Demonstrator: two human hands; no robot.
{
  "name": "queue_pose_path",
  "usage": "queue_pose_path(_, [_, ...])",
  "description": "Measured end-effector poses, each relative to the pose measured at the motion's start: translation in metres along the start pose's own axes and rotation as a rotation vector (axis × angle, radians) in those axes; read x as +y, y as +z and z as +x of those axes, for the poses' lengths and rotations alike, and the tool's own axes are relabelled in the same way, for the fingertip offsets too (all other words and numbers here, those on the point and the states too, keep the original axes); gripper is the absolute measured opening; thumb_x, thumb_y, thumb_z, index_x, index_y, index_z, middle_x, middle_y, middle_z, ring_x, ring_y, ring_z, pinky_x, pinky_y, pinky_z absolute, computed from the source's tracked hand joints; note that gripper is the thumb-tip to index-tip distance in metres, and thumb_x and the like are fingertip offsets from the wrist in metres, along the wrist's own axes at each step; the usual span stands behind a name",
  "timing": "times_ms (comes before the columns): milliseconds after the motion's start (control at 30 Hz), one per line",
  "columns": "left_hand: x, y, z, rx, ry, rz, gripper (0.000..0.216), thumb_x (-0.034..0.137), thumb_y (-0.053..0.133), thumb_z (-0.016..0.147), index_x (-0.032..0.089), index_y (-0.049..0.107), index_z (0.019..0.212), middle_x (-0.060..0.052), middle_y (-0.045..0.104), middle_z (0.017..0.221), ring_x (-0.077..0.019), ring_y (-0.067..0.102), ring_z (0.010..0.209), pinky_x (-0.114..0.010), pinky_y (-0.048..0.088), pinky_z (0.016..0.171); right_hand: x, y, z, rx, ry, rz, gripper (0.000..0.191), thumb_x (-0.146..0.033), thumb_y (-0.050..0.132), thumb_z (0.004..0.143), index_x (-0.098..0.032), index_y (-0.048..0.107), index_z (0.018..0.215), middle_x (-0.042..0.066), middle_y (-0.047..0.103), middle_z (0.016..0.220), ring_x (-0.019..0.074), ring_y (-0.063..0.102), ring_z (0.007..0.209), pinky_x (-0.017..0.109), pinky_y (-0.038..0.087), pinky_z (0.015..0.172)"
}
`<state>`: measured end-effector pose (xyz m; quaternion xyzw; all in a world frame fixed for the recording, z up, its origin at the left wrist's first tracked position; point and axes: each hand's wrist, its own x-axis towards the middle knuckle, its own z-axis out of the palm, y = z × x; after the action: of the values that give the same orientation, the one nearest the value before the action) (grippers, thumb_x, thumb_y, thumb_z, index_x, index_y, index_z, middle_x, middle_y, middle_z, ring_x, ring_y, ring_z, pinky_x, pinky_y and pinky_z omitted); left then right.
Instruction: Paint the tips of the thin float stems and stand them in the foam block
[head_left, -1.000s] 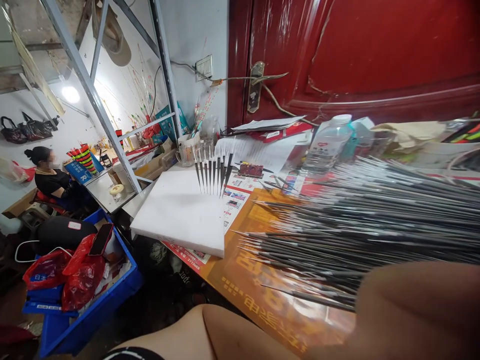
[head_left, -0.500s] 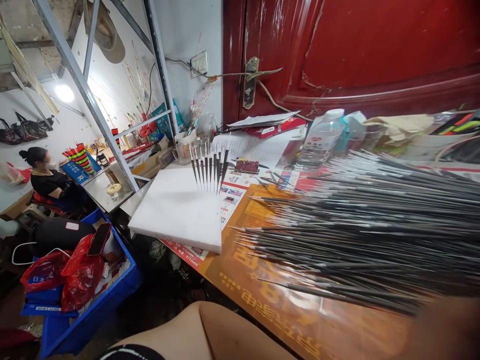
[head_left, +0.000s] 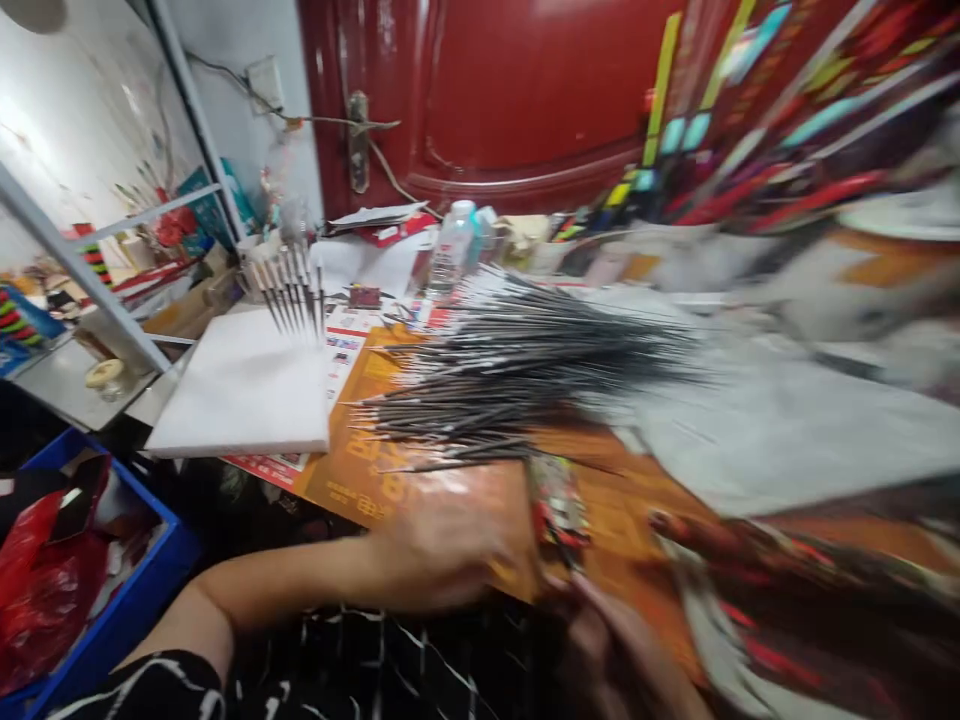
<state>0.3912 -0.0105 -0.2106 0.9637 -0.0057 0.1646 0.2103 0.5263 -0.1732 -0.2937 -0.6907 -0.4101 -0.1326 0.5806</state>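
Note:
At the table's front edge my left hand (head_left: 442, 550) is smeared by motion, so its fingers cannot be told apart. Close to it, my right hand (head_left: 615, 640) looks closed in a pinch near a thin dark piece, too blurred to name. Just beyond that hand lies a small colourful packet (head_left: 559, 500). Behind both hands spreads a large pile of thin dark rods with pale tips (head_left: 480, 370). To the left, several similar dark rods (head_left: 289, 285) stand upright in a white foam block (head_left: 247, 390).
A clear bottle (head_left: 452, 245) and papers (head_left: 367, 255) are at the back by the red door (head_left: 510, 100). On the right lie a pale sheet (head_left: 787, 420) and a dark-red blurred bundle (head_left: 810, 600). A blue crate (head_left: 161, 560) with red bags stands on the floor at left.
The view has swung to the right, so the pile and foam block sit further left. Both hands now show at the table's front edge; the other person at left has left the view.

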Motion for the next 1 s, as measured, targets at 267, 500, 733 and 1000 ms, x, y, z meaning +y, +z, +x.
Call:
queue_pose_path(267, [-0.076, -0.009, -0.019, 0.025, -0.416, 0.333, 0.006, 0.022, 0.055, 0.097, 0.02, 0.058, 0.094, -0.008, 0.061, 0.101, -0.0249, 0.059, 0.1, -0.038, 0.053, 0.087, -0.015, -0.002, -0.001, 0.066, -0.056, 0.03, 0.018, -0.014, 0.057, 0.097, -0.02, 0.07, 0.108, 0.005, 0.076, 0.092, 0.0191, 0.074, 0.079, 0.034, 0.064, 0.073])
queue_pose_path(500, [-0.086, -0.011, -0.014, 0.045, -0.426, 0.393, 0.008, 0.018, 0.053, 0.095, 0.02, 0.058, 0.09, -0.006, 0.063, 0.093, -0.0218, 0.061, 0.084, -0.032, 0.048, 0.072, -0.017, -0.011, 0.004, 0.081, -0.124, 0.032, 0.032, -0.005, 0.057, 0.093, -0.023, 0.069, 0.117, 0.003, 0.076, 0.093, 0.019, 0.074, 0.08, 0.034, 0.064, 0.073])
queue_pose_path(733, [-0.093, -0.033, -0.026, 0.23, -0.223, 0.285, 0.017, 0.026, 0.049, 0.102, 0.02, 0.061, 0.092, -0.005, 0.069, 0.09, -0.0202, 0.064, 0.088, -0.033, 0.051, 0.084, -0.005, -0.018, 0.012, 0.104, -0.269, -0.037, 0.042, -0.002, 0.056, 0.092, -0.025, 0.065, 0.126, 0.004, 0.076, 0.1, 0.0201, 0.074, 0.088, 0.038, 0.064, 0.074])
queue_pose_path(1000, [-0.09, -0.02, -0.003, 0.3, 0.011, 0.367, 0.019, 0.023, 0.051, 0.103, 0.018, 0.065, 0.091, -0.005, 0.071, 0.087, -0.0188, 0.063, 0.081, -0.032, 0.049, 0.077, 0.008, -0.007, 0.031, 0.098, -0.208, -0.198, 0.038, -0.014, 0.05, 0.1, -0.021, 0.06, 0.136, 0.01, 0.072, 0.115, 0.0225, 0.068, 0.106, 0.046, 0.06, 0.094])
